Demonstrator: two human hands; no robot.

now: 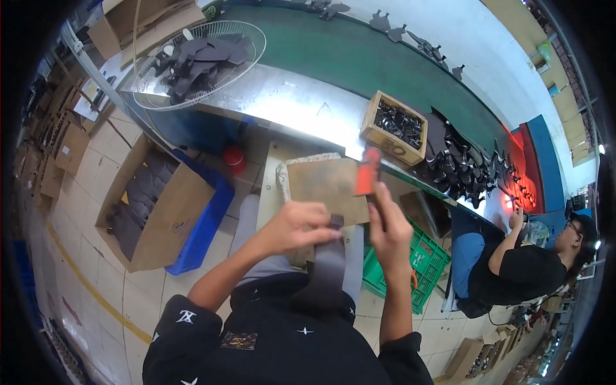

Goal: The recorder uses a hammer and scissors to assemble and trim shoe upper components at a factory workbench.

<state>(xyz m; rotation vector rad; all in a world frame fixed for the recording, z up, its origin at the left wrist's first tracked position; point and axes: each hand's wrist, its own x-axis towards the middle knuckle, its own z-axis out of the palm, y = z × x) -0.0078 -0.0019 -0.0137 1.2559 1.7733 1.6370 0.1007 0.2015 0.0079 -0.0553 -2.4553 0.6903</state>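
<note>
My left hand (298, 228) is closed on the upper end of a dark, flat, curved strap piece (326, 273), which hangs down in front of my lap. That end lies at the near edge of a worn tan work block (321, 186). My right hand (390, 231) is wrapped round the handle of a hammer with a red part (367, 173), raised over the block's right side. Motion blurs the hammer, so its striking face cannot be made out.
A metal-edged bench (301, 106) with a green belt (308, 48) runs across the back. On it are a wire basket (256, 61), a wooden box of small dark parts (378, 131) and heaped dark pieces (459, 167). A carton (176, 221) stands left, a green crate (423, 273) right; a co-worker (526, 273) sits beyond.
</note>
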